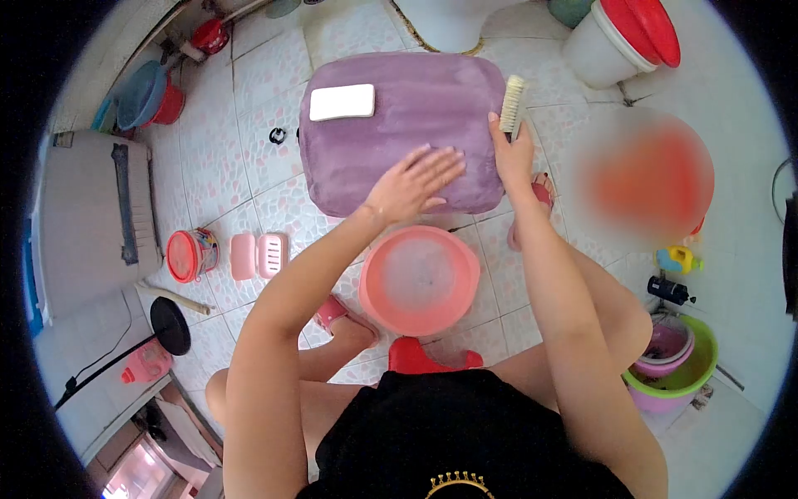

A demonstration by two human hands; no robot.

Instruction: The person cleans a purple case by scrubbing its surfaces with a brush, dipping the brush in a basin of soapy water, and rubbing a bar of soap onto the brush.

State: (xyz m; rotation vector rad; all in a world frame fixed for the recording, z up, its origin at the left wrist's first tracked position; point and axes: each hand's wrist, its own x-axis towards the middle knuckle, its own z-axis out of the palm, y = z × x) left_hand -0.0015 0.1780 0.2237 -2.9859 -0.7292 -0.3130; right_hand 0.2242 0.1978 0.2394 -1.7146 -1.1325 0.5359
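Note:
A large purple cushion-like pad (399,125) lies on the tiled floor in front of me. My left hand (421,179) rests on its near part, palm down and fingers outstretched, holding nothing. At the pad's right edge, my right hand (514,154) grips a scrub brush (513,101) by its dark handle, with the pale bristles pointing up and away from me. A white rectangular bar (342,102), which looks like soap, sits on the far left of the pad. Between my feet and the pad stands a pink basin (374,283) holding cloudy water.
An open pink soap box (244,256) and a red-lidded tub (184,258) are on the floor at left. To the right are a blurred red round object (648,179), a green basin (707,353) and a white bucket (592,54). A red stool (416,356) is under me.

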